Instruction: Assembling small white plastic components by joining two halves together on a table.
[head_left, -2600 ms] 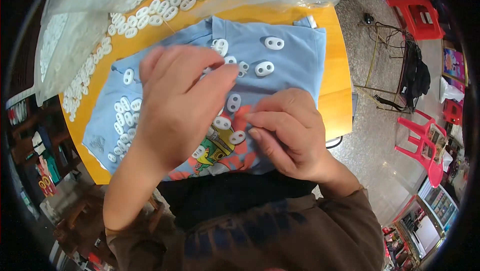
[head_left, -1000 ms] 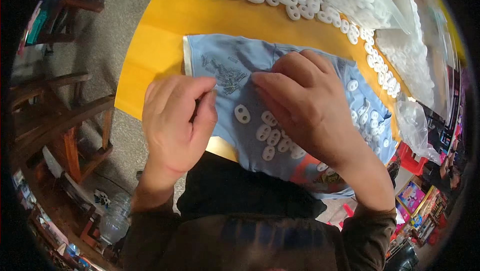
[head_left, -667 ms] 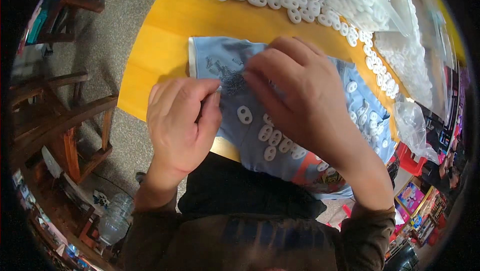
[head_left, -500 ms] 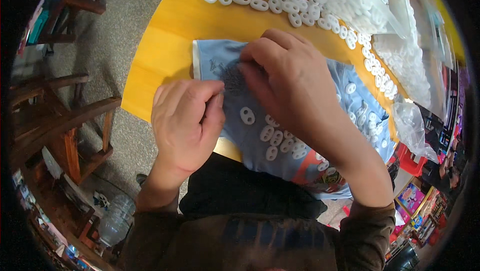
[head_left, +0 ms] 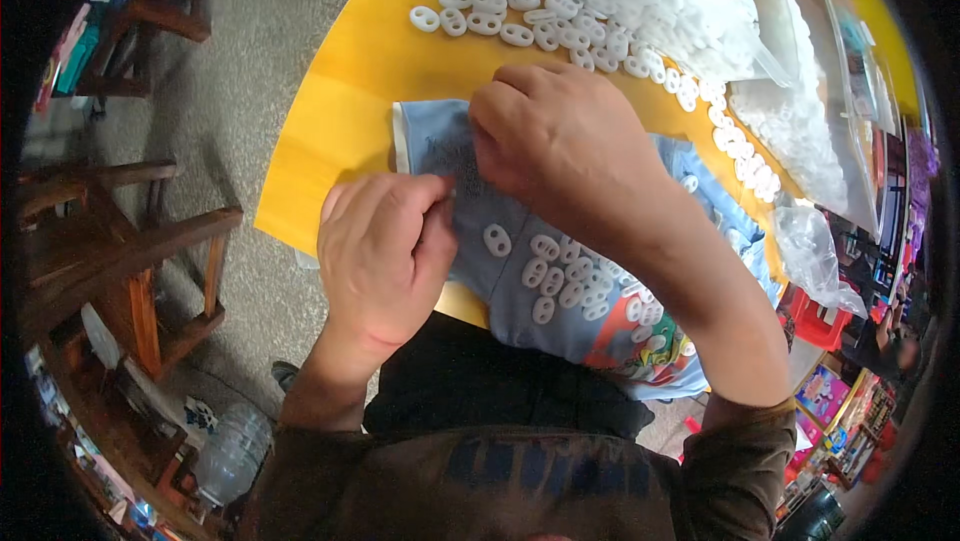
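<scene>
A blue cloth (head_left: 520, 316) with a printed picture is spread on the yellow table. My left hand (head_left: 380, 246) is over its left edge, thumb and forefinger pinched together; whatever they hold is too small to make out. Just right of it, my right hand (head_left: 550, 131) is closed above the cloth, its fingertips hidden behind the hand's back. Between the hands lies a patch of tiny dark pieces (head_left: 462, 176). One white oval piece with two holes (head_left: 497, 240) lies apart below them. Several similar white pieces (head_left: 560, 276) are grouped to its right on the cloth.
Many white two-hole pieces (head_left: 485, 21) cover the far side of the yellow table (head_left: 330, 131), beside clear plastic bags (head_left: 790, 121) full of white pieces. A crumpled clear bag (head_left: 810, 256) is at the right edge. Wooden chairs (head_left: 130, 251) stand left; a large clear bottle (head_left: 235, 451) is on the floor.
My right hand has turned over, its fingertips now hidden and its back facing up. My left hand has shifted slightly right and down, still pinched.
</scene>
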{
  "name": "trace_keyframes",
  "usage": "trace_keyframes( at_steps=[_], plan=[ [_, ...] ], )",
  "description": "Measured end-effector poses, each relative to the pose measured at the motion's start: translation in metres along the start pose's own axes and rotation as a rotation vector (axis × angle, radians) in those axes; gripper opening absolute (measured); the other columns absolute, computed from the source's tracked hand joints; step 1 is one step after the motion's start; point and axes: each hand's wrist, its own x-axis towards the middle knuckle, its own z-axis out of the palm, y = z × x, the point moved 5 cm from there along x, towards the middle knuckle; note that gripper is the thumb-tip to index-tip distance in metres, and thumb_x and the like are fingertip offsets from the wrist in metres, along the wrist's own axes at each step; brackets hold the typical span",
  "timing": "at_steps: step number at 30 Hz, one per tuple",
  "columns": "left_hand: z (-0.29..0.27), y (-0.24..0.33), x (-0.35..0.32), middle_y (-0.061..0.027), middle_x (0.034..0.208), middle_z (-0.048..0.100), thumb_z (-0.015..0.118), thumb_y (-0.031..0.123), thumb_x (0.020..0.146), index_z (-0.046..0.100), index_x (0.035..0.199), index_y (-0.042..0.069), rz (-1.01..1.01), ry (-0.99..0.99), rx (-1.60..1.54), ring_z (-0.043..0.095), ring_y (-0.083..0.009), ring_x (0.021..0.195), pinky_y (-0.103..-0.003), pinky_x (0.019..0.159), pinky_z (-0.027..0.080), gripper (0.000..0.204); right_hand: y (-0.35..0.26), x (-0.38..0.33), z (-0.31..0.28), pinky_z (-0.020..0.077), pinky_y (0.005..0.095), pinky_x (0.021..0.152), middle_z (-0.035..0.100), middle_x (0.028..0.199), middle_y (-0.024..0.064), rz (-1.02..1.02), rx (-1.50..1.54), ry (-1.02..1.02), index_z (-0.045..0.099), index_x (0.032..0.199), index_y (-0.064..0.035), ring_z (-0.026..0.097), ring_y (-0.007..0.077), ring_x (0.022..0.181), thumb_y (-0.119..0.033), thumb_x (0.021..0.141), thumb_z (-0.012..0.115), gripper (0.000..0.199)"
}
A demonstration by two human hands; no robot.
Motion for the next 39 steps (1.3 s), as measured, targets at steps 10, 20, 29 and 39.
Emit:
trace_keyframes(
  at_steps=[10,20,29,39],
  plan=[
    [0.0,0.0,-0.004,-0.0075,0.076,0.058,0.062,0.004,0.07,0.058,0.085,0.007,-0.069,0.022,-0.017,0.055,-0.0272,0.069,-0.036,0.065,0.04,0.016,-0.001,-0.045,-0.026,0.0456,0.0242,0.066,0.058,0.079,0.0039,0.425,0.812,0.159,0.053,0.081,-0.0028,0.057,0.0122,0.072,0.004,0.073,0.063,0.014],
    [0.007,0.072,-0.034,-0.0078,0.084,0.057,0.063,-0.006,0.074,0.058,0.094,-0.001,-0.317,-0.179,-0.896,0.053,-0.013,0.073,-0.022,0.063,0.041,0.022,-0.03,-0.146,-0.043,0.0467,0.0259,0.071,0.058,0.085,0.0105,0.542,1.425,0.385,0.048,0.089,-0.0027,0.057,0.0153,0.079,0.011,0.07,0.064,0.028],
    [0.032,0.12,-0.058,-0.0051,0.087,0.055,0.058,-0.005,0.08,0.056,0.101,-0.001,-0.366,-0.299,-1.129,0.05,-0.0092,0.075,-0.019,0.067,0.04,0.021,-0.044,-0.206,-0.044,0.0431,0.0224,0.073,0.056,0.086,0.0023,0.526,1.501,0.524,0.051,0.093,-0.0033,0.053,0.0088,0.079,0.006,0.077,0.061,0.021],
    [0.037,0.138,-0.066,-0.0053,0.086,0.055,0.058,-0.006,0.079,0.057,0.098,-0.001,-0.325,-0.32,-1.025,0.05,-0.0091,0.072,-0.019,0.064,0.039,0.02,-0.044,-0.233,-0.047,0.0443,0.0263,0.076,0.056,0.088,0.0067,0.522,1.438,0.558,0.05,0.089,-0.0026,0.056,0.0148,0.084,0.009,0.073,0.063,0.024]
  ],
)
